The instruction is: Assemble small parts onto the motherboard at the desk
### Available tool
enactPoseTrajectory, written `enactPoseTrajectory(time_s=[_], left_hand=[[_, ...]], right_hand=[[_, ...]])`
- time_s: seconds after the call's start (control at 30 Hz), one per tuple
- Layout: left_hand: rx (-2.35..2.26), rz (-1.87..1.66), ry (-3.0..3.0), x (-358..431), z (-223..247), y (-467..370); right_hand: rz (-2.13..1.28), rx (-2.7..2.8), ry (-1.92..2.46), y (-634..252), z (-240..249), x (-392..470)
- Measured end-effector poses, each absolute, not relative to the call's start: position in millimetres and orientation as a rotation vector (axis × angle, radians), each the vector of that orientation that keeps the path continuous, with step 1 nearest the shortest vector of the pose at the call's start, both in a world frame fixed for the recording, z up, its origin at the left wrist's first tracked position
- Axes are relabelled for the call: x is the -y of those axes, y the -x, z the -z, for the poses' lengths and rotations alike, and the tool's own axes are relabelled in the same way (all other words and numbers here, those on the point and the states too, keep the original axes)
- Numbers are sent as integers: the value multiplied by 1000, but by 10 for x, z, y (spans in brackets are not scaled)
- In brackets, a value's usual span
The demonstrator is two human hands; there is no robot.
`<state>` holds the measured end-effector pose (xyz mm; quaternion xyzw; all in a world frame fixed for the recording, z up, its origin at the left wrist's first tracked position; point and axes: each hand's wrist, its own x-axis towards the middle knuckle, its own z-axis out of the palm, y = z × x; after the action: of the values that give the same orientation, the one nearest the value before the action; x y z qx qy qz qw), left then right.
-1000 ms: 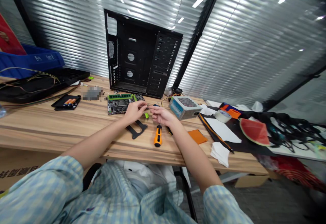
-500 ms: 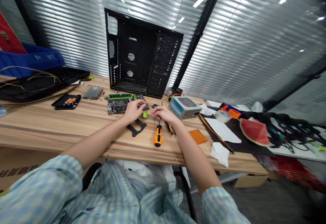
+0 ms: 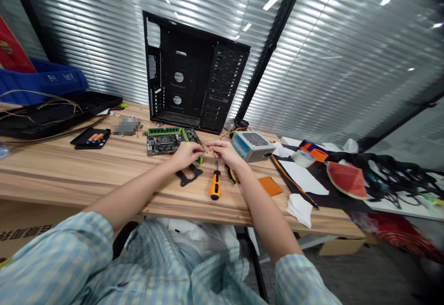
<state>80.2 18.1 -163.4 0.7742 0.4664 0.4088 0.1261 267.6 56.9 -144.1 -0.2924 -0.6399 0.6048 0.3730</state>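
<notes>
My left hand (image 3: pixel 188 154) and my right hand (image 3: pixel 223 150) meet fingertip to fingertip above the table, both pinched. Something tiny shows between them, too small to name. Behind my left hand lies a motherboard (image 3: pixel 163 142) with a green memory stick (image 3: pixel 161 131) along its far edge. A black bracket (image 3: pixel 189 175) rests in front of that hand, and a small bright green piece (image 3: pixel 201 159) shows by its fingers. Below my right hand, an orange and black screwdriver (image 3: pixel 215 186) lies with its shaft pointing away from me.
A black computer case (image 3: pixel 187 74) stands behind the motherboard. The power supply (image 3: pixel 252 146) sits right of my hands, with an orange plate (image 3: pixel 269 186) nearer me. A black tray with batteries (image 3: pixel 90 138) is at left; a tape roll (image 3: pixel 304 158) and watermelon slice (image 3: pixel 347 180) are at right.
My left hand has moved right and slightly nearer, away from the motherboard. The fingertips of both hands have come together. The black bracket has shifted slightly right.
</notes>
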Motion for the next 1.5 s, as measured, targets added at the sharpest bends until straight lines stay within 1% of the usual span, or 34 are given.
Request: enactPoseTrajectory(time_s=[0.27, 0.5, 0.63, 0.77, 0.93, 1.07, 1.27, 1.5], left_hand=[[-1203, -1274, -2072, -160, 1595, -798], [-1350, -1345, -2194, -169, 1556, -769], [-1443, -1378, -2148, -192, 1576, -764], [-1491, -1415, -2099, -217, 1602, -758], [-1518, -1443, -2044, -247, 1622, -746], [-1546, -1451, -2006, -248, 1617, -739], [-1610, -1435, -2024, -263, 1629, -719], [-1580, -1318, -2221, -265, 1654, -723]], right_hand=[[-1740, 1445, 861, -2666, 1598, -684], [-1819, 1428, 920, -2654, 1607, -682], [-1878, 1434, 916, -2670, 1592, -683], [-1866, 1416, 880, -2681, 1581, -687], [-1736, 1401, 1009, -2679, 1575, -691], [-1594, 1576, 1128, -2668, 1569, -674], [-1467, 1900, 838, -2655, 1531, -561], [-972, 2144, 546, -2647, 1438, -379]])
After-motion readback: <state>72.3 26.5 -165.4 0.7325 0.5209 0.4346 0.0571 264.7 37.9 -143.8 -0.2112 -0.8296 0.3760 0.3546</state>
